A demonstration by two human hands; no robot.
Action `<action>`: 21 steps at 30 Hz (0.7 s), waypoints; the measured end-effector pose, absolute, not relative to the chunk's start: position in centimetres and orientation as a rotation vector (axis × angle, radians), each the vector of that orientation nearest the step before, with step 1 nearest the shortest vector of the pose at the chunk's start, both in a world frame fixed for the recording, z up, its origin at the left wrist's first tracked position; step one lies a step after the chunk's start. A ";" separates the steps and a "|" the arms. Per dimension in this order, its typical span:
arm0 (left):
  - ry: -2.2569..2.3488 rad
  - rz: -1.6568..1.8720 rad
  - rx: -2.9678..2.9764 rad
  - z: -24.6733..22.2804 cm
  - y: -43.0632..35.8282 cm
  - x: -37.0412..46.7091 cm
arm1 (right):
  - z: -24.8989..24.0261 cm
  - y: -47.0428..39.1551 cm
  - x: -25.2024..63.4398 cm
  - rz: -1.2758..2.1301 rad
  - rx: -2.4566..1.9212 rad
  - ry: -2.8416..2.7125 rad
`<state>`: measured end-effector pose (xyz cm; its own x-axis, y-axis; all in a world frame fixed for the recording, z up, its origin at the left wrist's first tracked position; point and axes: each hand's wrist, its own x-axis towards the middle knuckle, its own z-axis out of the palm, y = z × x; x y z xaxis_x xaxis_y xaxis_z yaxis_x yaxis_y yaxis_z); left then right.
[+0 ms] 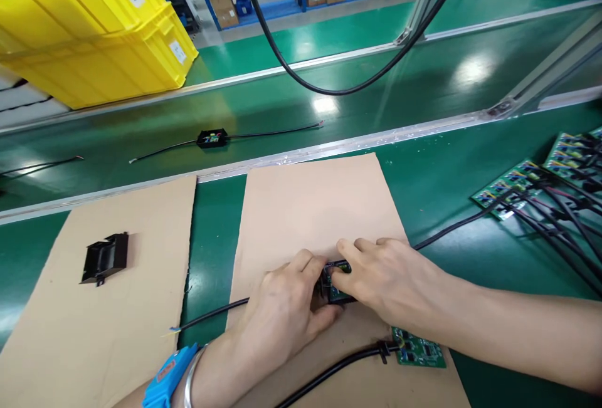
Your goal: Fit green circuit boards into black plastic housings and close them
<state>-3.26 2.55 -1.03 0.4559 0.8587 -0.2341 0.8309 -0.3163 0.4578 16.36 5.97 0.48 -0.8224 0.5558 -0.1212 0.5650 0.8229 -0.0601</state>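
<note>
Both hands close on a small black plastic case with a green circuit board in it [337, 290], over the middle cardboard sheet [310, 201]. My left hand [289, 298] grips the case's left end, its thumb along the near side. From the right, my right hand [379, 273] presses fingers on the case and board. A black cable [214, 315] with bared wire ends runs out leftward beneath my left hand. Below my right wrist lies another green circuit board [421, 350] with a thick black cable. My fingers cover much of the case.
An open black case [106, 259] sits on the left cardboard [155, 226]. Beyond the metal rail lies a cabled black case [211, 138]. Several circuit boards with cables [512, 185] lie at right. Yellow bins [117, 63] stand back left; a black cable [329, 91] hangs overhead.
</note>
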 end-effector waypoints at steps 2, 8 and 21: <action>1.404 0.086 2.211 -1.1 2.5 -3.3 | 0.5 5.8 16.2 -0.129 0.922 2.877; 1.416 0.069 2.230 -1.2 2.5 -3.1 | 0.2 5.7 16.3 -0.107 0.945 2.909; 1.193 -0.028 1.631 0.4 5.2 -4.9 | -0.8 5.7 17.0 -0.202 0.985 2.951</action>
<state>-4.95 5.22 0.39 0.4995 0.6712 -0.5477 0.6964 0.0649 0.7147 16.98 5.66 -0.82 -0.8001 0.5964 -0.0638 0.5995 0.7920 -0.1152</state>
